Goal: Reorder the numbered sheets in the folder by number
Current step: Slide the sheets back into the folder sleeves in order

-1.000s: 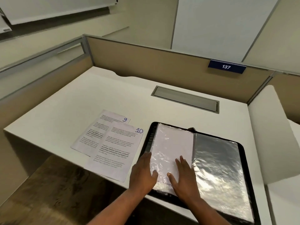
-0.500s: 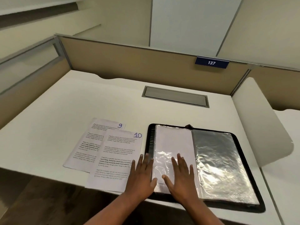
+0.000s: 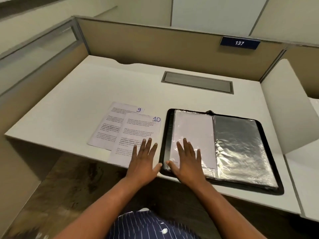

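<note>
A black folder point(image 3: 269, 152) lies open on the white desk point(image 3: 86, 94), with clear plastic sleeves on both sides. Its left sleeve point(image 3: 193, 128) shows a blank white sheet; the right sleeve point(image 3: 241, 144) looks dark and holds no paper. My right hand point(image 3: 187, 158) lies flat with spread fingers on the left sleeve's near end. To the folder's left lie two loose printed sheets: sheet 10 point(image 3: 138, 128) overlaps sheet 9 point(image 3: 112, 121). My left hand point(image 3: 144, 158) lies flat on the near corner of sheet 10, thumb near the folder's edge.
A grey cable hatch point(image 3: 197, 81) sits in the desk behind the folder. Beige partitions enclose the desk, with a blue 137 label point(image 3: 240, 43) at the back right. A white divider point(image 3: 283, 100) stands to the right. The desk's near edge runs just under my wrists.
My left hand slid left off the folder's left sleeve onto sheet 10. The right hand stayed flat on the sleeve. The camera view tilted downward.
</note>
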The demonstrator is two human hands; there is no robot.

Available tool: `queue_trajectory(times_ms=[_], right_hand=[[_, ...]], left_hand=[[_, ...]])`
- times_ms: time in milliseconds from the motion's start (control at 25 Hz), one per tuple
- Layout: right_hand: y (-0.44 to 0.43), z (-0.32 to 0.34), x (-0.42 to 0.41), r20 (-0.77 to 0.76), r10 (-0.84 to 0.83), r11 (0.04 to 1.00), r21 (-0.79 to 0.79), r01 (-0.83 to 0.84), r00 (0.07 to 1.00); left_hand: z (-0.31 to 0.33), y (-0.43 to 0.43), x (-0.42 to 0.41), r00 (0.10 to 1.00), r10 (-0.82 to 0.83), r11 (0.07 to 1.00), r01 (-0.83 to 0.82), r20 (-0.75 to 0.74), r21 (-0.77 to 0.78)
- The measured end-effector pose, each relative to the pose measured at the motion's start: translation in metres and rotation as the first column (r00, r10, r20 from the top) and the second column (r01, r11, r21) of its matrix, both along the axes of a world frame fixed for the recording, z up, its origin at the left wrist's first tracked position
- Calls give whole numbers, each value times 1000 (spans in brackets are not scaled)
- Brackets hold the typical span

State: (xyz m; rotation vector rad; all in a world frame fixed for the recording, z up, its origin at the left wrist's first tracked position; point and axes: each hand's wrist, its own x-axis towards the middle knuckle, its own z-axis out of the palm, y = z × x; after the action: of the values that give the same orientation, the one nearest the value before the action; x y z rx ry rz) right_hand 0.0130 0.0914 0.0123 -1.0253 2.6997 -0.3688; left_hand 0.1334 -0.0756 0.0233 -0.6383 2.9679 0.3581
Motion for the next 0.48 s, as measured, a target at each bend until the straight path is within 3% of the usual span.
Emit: queue_trajectory(times_ms=[480], right_hand=[[-89, -21, 61, -13, 77, 997, 25, -76, 997]], left_hand=[[-15, -104, 60, 999, 41, 999, -41, -12, -6]])
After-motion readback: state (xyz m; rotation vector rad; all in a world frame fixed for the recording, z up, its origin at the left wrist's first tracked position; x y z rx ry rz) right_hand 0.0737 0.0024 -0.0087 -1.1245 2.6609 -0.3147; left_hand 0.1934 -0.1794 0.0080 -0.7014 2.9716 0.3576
